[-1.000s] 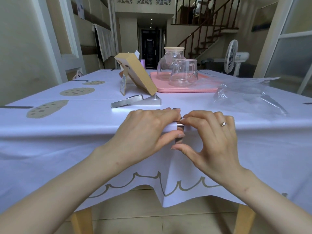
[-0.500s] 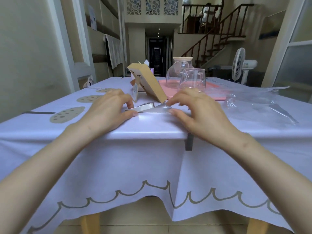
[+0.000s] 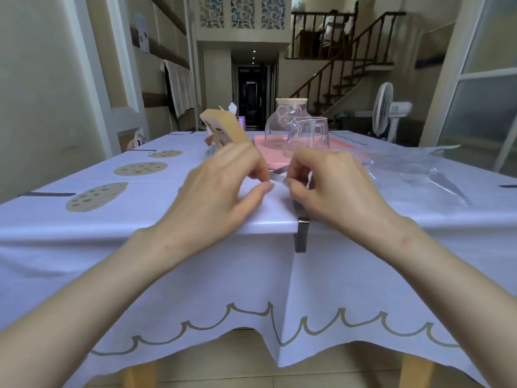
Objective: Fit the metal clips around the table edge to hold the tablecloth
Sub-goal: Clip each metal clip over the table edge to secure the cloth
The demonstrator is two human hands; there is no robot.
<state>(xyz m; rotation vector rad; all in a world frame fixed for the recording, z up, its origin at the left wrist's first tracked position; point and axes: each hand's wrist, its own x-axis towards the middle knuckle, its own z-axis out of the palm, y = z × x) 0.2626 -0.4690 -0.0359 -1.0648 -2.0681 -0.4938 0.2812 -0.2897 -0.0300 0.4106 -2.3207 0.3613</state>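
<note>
Steel first: the fitted clip (image 3: 300,236) now sits over the worktop (image 3: 363,223) edge, pinning the tablecloth (image 3: 195,275), and my hands have let go of it. Just beyond it, my left hand (image 3: 221,189) and right hand (image 3: 333,186) both pinch the next clip (image 3: 277,176), fingers curled narrow — one done, another coming. Farther beyond, the pink tray (image 3: 342,142) holds a glass jug (image 3: 279,121) and glass cup (image 3: 310,135) — the plastic bag (image 3: 414,169) to the right, I cannot tell.

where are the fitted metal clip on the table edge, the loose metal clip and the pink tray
fitted metal clip (image 3: 300,238): head view, hanging leg
loose metal clip (image 3: 277,177): head view, exposed middle strip
pink tray (image 3: 339,142): head view, right rim
</note>
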